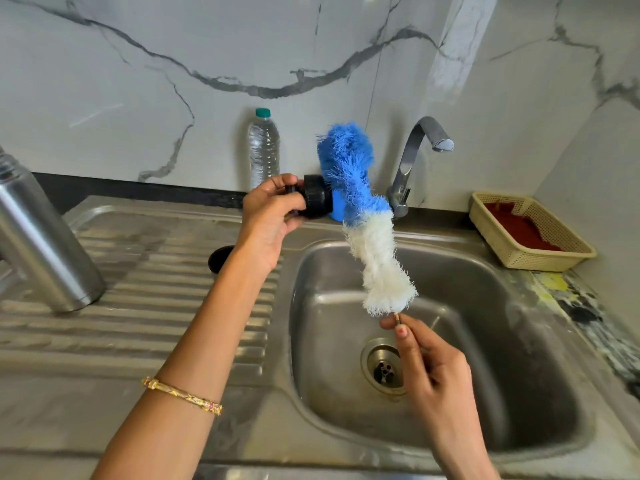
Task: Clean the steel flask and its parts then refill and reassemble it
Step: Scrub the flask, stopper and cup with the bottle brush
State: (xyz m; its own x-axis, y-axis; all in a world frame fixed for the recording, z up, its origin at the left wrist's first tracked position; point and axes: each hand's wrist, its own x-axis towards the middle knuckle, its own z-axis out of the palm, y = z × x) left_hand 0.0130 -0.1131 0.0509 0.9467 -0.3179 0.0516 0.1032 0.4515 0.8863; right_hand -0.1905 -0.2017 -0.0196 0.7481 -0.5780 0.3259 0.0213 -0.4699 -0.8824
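We see the left hand (268,211) raised above the drainboard edge of the sink (540,327), its fingers and thumb curled round the black flask cap (313,196), which it holds on its side with the open end turned toward the brush; a gold bangle (181,396) sits on that forearm; the right hand (434,372) hangs over the basin near the drain (382,367), pinching the thin wire handle of the bottle brush (360,216) between thumb and fingertips, the other fingers curled in; the brush slants up and to the left, its white bristles lower and its blue bristles higher, and the blue part lies against the mouth of the cap, bent over at the top; we cannot tell how far the bristles reach inside the cap; the steel flask (41,237) stands on the ribbed drainboard at the far left, well apart from both hands, leaning in the wide-angle view, its top cut off by the frame edge; a dark round piece (220,259) lies on the drainboard just behind the left wrist, partly hidden, and we cannot make out what it is; behind the sink a clear plastic water bottle (263,150) with a green top stands against the marble wall; the tap (415,161) curves over the basin; a cream plastic basket (530,232) holding something red sits on the counter to the right
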